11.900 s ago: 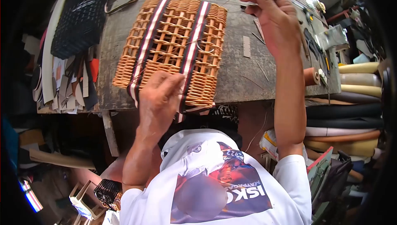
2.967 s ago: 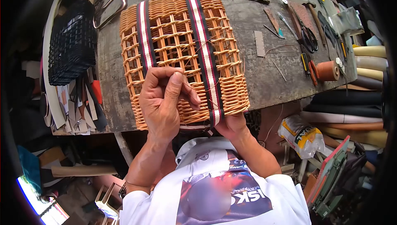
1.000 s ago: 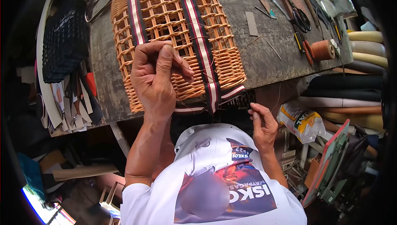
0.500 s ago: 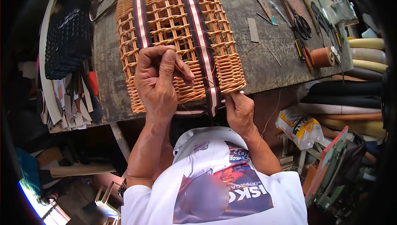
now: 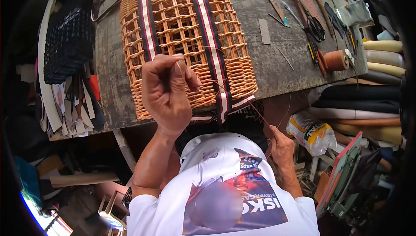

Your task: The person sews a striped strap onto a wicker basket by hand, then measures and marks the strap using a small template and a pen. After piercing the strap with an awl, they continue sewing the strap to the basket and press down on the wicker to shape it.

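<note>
A wicker basket (image 5: pixel 182 32) lies on the workbench, with two dark straps striped white and red across it. Over its lower middle, my left hand (image 5: pixel 167 93) is raised with thumb and fingers pinched together on a thin reddish thread. Beyond the basket's lower right corner, my right hand (image 5: pixel 282 147) is closed on a taut stretch of thread (image 5: pixel 261 116) running from the strap end (image 5: pixel 243 102) near the bench edge. Thread also crosses the right strap (image 5: pixel 212 49) in loose loops. Whether a needle is in either hand cannot be made out.
On the workbench (image 5: pixel 277 73) at the right are a thread spool (image 5: pixel 336 60), scissors (image 5: pixel 315 27), cutters and a hammer. A dark woven basket (image 5: pixel 69 40) and material strips stand at the left. Rolls of material (image 5: pixel 383 57) and a plastic bag (image 5: pixel 313 134) are at the right.
My right hand has moved down and right, away from the basket corner, drawing the thread out straight. My left hand has shifted slightly lower and still pinches.
</note>
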The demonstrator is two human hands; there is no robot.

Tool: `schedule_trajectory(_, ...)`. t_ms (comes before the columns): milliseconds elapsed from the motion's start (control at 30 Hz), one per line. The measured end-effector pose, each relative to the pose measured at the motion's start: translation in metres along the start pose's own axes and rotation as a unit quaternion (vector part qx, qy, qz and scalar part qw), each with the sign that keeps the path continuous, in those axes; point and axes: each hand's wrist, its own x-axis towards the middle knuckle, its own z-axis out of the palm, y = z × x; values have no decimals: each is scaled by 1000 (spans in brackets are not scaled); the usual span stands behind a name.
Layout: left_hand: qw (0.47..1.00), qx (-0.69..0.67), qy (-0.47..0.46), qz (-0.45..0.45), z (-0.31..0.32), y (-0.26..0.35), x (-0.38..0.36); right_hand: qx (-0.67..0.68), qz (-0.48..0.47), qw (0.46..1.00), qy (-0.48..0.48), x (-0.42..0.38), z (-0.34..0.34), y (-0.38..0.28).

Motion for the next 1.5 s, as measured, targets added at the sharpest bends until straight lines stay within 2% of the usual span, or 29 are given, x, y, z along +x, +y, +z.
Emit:
schedule_trajectory(133,972,126,-18,198,4,-6,-8,-15,18,1000,6,-15,9,15)
schedule_trajectory(233,937,238,-51,249,4,0,-10,6,18,1000,8,-15,8,10)
schedule_trajectory(300,941,236,-45,238,8,-1,-10,37,5,999,21,-12,12,12)
schedule_trajectory(400,940,261,-30,219,12,1,-8,-20,-14,1000,2,-18,41,38)
schedule_trajectory(500,924,309,-23,223,6,-6,-7,-181,112,967,-139,-65,77,132)
schedule_trajectory(567,927,313,-8,207,8,-2,-6,-196,140,959,-149,-121,100,202)
schedule_trajectory(800,903,387,-24,185,32,33,0,-178,354,896,-202,-201,119,266)
schedule_trajectory(900,894,428,-50,121,34,43,1,-223,450,826,-256,-242,140,320)
schedule_trajectory(933,899,421,-47,109,34,44,0,-218,469,786,-337,-229,127,311)
schedule_trajectory(1033,911,406,-21,74,32,56,-4,-240,422,816,-313,-178,127,297)
schedule_trajectory(1067,925,377,-15,44,32,61,-6,-239,345,873,-250,-140,114,266)
schedule_trajectory(1100,927,372,-13,36,32,64,-9,-220,212,945,-116,-97,88,208)
schedule_trajectory(1133,929,368,-12,29,32,67,-12,-147,116,982,-6,-47,61,143)
schedule_trajectory(1167,931,363,-12,23,32,70,-13,-37,5,996,82,-7,33,78)
schedule_trajectory(1200,926,376,-15,26,30,69,-16,60,-79,989,114,18,15,28)
schedule_trajectory(1233,930,366,-13,28,29,70,-17,88,-179,967,159,36,7,-8)
schedule_trajectory(1300,937,347,-5,29,26,72,-22,172,-275,932,161,63,1,-68)
schedule_trajectory(1367,951,309,5,17,22,75,-27,131,-238,947,170,80,23,-101)
schedule_trajectory(1433,960,281,17,6,20,77,-29,139,-206,961,119,93,37,-113)
schedule_trajectory(1500,964,265,16,0,17,76,-30,162,-234,946,154,102,44,-110)
